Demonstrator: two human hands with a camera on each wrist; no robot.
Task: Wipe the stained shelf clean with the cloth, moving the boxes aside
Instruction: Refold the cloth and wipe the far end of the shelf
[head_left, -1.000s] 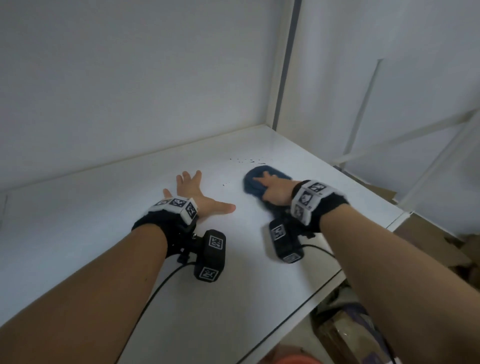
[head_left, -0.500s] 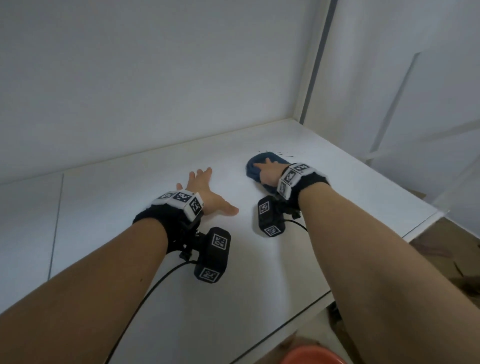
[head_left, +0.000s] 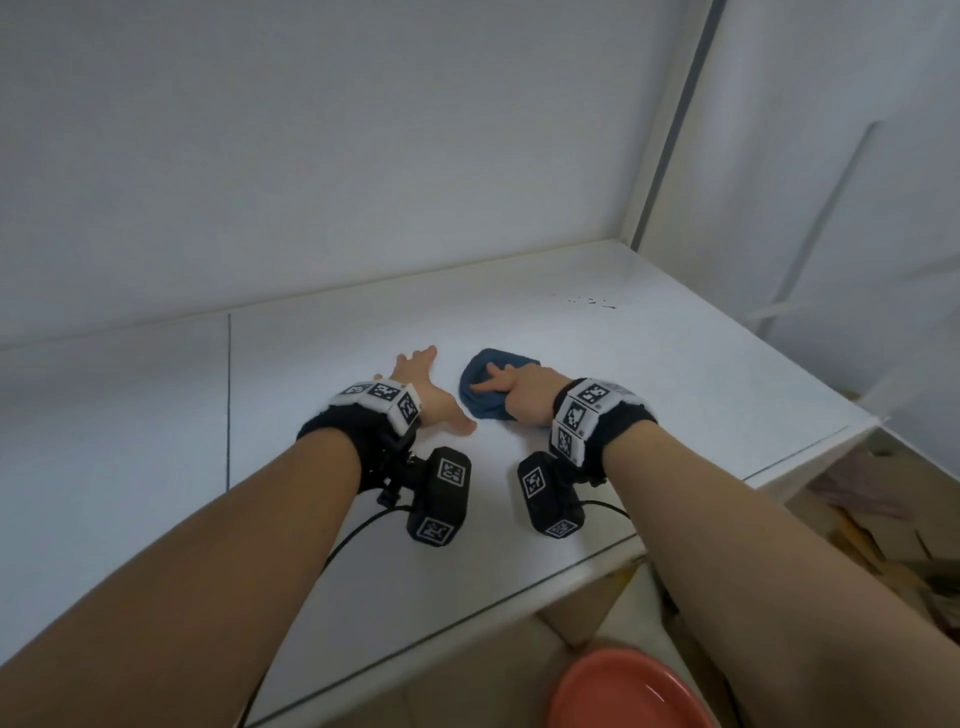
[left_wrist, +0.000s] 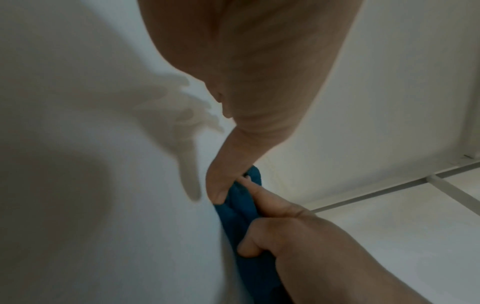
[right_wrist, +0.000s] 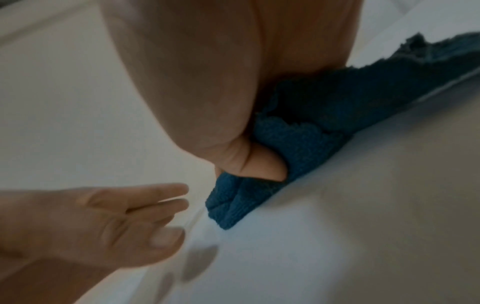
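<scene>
My right hand (head_left: 511, 392) presses a bunched blue cloth (head_left: 483, 400) onto the white shelf (head_left: 701, 395). Its index finger lies along the top, and in the right wrist view the thumb (right_wrist: 259, 166) tucks into the cloth (right_wrist: 324, 123). My left hand (head_left: 418, 376) lies flat on the shelf just left of the cloth with its fingers spread and holds nothing. In the left wrist view its thumb (left_wrist: 221, 185) sits right beside the cloth (left_wrist: 241, 207). Small dark stain specks (head_left: 589, 301) lie farther back to the right, uncovered. No boxes are in view.
White walls (head_left: 363, 156) close the shelf at the back and on the right. A seam (head_left: 228, 405) crosses the shelf on the left. An orange-red bowl (head_left: 628, 691) sits below the front edge, and brown cardboard (head_left: 883, 530) lies on the floor to the right.
My right hand has drawn the cloth back and to the left, off the stain specks and up beside my left hand. The left hand stays flat on the shelf.
</scene>
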